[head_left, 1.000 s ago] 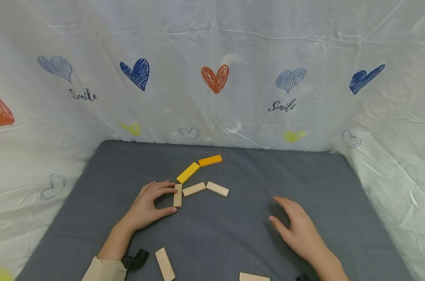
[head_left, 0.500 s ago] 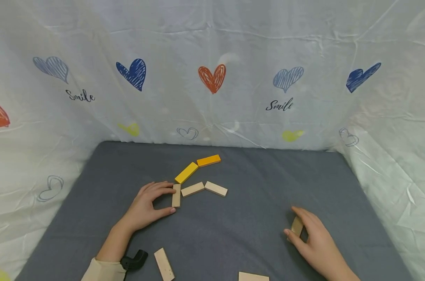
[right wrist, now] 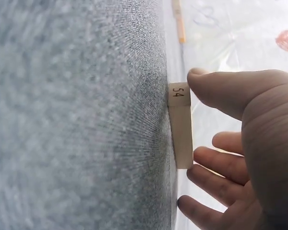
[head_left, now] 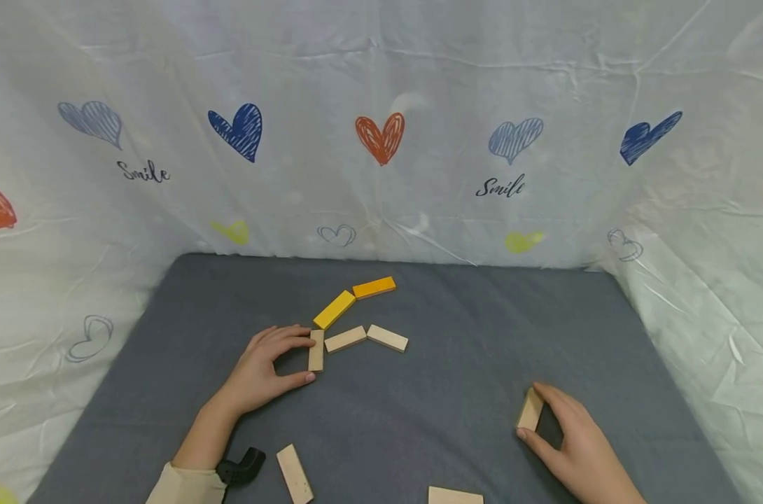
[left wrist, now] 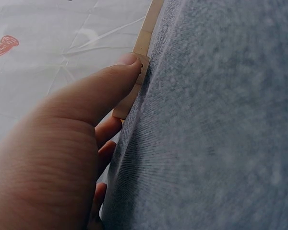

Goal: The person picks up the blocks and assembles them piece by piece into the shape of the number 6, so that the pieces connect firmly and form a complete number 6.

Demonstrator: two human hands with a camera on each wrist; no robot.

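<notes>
Grey and flat, the table (head_left: 444, 392) has small wooden blocks on it, and its near edge is cut off. The left hand (head_left: 255, 374) pinches a thin block (head_left: 316, 353) by its ends; fingertips hide a bit of it. From the left wrist, the thumb covers part of a dark mark on its end, so I cannot read it. A yellow block (head_left: 334, 309) and an orange block (head_left: 374, 287) make a bent line just past it. Beside it are a slanted block (head_left: 346, 339) and a pale block (head_left: 388, 338).

Well apart, the right hand (head_left: 577, 441) pinches a numbered block (head_left: 530, 411) by its ends. Its 54 shows sideways from the right wrist. A loose block (head_left: 295, 474) lies near the black wristband (head_left: 243, 467). The bottom edge cuts off a half-seen block (head_left: 455, 495) and the cream sleeve (head_left: 189, 484).
</notes>
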